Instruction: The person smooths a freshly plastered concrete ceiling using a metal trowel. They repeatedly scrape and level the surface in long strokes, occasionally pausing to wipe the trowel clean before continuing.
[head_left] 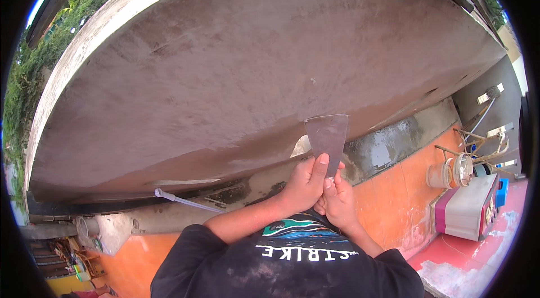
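In front of my chest I hold a wide-bladed putty knife, its broad metal edge pointing up and away from me. My left hand is closed on it, the thumb lying along the lower blade. My right hand is closed close beside the left, around the lower end of the tool; the handle is mostly hidden by my fingers. Beyond the blade spreads a large grey-brown plastered surface, smooth with darker patches. Whether the blade's edge touches it, I cannot tell.
A white pipe sticks out at the left below the plastered surface. Right of me are stacked buckets, a white-and-magenta box and a blue container. Orange surfacing runs behind me. Greenery lies at far left.
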A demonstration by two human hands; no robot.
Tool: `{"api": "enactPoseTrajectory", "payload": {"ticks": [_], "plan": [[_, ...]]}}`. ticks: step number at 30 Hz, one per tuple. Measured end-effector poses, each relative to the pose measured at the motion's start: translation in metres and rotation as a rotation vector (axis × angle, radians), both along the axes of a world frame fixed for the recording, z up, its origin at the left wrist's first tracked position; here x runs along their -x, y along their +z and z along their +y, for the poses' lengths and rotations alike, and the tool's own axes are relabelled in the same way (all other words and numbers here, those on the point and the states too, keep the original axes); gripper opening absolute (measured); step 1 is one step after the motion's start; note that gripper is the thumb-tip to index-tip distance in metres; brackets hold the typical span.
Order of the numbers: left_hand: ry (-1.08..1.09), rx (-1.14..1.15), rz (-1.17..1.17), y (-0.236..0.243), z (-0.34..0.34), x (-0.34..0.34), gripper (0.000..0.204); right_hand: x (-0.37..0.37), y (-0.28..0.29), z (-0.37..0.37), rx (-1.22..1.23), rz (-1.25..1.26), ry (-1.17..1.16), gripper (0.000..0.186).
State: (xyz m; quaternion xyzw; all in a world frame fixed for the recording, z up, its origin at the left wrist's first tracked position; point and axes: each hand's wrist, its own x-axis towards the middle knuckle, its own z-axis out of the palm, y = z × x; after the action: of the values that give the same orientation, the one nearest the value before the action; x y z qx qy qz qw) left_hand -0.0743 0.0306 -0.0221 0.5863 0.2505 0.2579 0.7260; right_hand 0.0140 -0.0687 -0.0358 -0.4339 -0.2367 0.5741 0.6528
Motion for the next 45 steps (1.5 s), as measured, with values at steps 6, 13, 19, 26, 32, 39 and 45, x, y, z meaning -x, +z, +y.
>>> {"api": "enactPoseTrajectory", "payload": {"ticks": [6, 13, 19, 26, 32, 39, 45], "plan": [[0.0, -0.033, -0.009, 0.013, 0.012, 0.004, 0.052, 0.008, 0.009, 0.016, -0.017, -0.109, -0.024, 0.019], [-0.012, -0.148, -0.043, 0.032, 0.017, -0.001, 0.051, 0.0, 0.02, 0.02, -0.131, -0.096, -0.033, 0.024], [-0.018, -0.024, 0.012, 0.0, 0.005, 0.002, 0.051, 0.003, -0.007, 0.001, 0.041, -0.016, -0.03, 0.02], [0.009, 0.013, 0.106, 0.0, 0.005, 0.004, 0.054, 0.015, -0.01, 0.011, -0.029, 0.073, -0.05, 0.022], [0.032, -0.095, -0.05, 0.034, 0.018, -0.004, 0.054, 0.002, 0.023, 0.027, -0.147, -0.226, -0.102, 0.025], [-0.001, -0.012, 0.04, 0.017, -0.002, -0.015, 0.055, -0.003, 0.004, 0.002, -0.088, 0.015, -0.064, 0.023], [0.053, 0.063, -0.027, -0.009, -0.007, -0.004, 0.055, 0.002, -0.013, -0.001, 0.011, -0.014, -0.02, 0.022]]}}
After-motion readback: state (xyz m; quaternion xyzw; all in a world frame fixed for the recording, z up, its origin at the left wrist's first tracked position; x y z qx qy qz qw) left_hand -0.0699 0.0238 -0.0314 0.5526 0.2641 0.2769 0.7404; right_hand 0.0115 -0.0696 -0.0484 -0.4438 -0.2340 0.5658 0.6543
